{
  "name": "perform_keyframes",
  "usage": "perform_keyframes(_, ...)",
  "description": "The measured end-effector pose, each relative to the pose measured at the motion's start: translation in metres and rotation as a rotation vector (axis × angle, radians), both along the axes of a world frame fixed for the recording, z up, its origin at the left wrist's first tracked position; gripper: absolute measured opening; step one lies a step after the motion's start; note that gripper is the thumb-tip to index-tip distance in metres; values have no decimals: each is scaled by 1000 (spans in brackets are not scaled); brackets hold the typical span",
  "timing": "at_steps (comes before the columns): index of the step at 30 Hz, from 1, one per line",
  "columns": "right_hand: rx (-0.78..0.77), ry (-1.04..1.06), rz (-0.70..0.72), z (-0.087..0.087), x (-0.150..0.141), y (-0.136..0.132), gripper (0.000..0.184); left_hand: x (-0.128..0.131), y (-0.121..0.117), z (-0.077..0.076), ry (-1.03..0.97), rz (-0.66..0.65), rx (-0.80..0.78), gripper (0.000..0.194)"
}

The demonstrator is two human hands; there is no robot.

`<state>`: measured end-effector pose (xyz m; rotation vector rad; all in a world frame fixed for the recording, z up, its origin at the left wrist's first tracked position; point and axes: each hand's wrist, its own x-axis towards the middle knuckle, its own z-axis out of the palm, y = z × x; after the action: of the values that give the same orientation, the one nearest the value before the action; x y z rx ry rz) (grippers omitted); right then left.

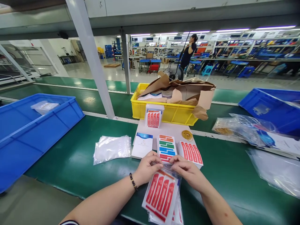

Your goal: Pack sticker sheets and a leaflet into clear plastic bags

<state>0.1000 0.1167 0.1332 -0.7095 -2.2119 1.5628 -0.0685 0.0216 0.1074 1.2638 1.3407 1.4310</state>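
My left hand [148,167] and my right hand [187,172] both pinch the upper edge of a clear plastic bag [167,168]. Inside the bag is a sheet of red-and-white labels [161,193]. Under it lie more bagged sheets [179,214] at the table's front edge. Just beyond my fingers sits a stack of sheets with coloured strips [167,147]. To its right is a stack of red label sheets [191,153]; to its left, a stack of white-and-blue booklets [142,147]. Empty clear bags [112,149] lie farther left.
A yellow crate [164,114] holding brown paper stands behind, with a filled bag [154,117] leaning on it. Rubber bands [187,135] lie on a white board [175,129]. Blue crates [58,114] flank the green table [225,175]. A person [188,51] stands in the background.
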Motion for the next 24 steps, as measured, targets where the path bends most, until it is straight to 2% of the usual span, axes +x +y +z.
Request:
perform_keyframes(2,32,-45,122,2,0,-1,22,2,0,0,-22,30,11,12)
perform_keyframes(4,-8,-82,155,1,0,-2,21,3,0,0,-47,52,-1,14)
perform_keyframes(8,-100,-66,23,-7,2,-1,22,4,1,-3,-262,-29,-144,28)
perform_keyframes(10,-148,-46,-31,-9,2,0,28,4,2,-4,-314,-55,-221,24)
perform_keyframes(13,-211,-43,-70,-9,2,0,36,4,3,-4,-249,4,-241,19)
perform_keyframes(16,-250,-57,-92,-8,-2,-2,26,4,3,-3,-214,37,-231,18)
perform_keyframes(24,-137,-5,-104,-9,-11,-8,20,6,2,-4,-208,28,-215,19)
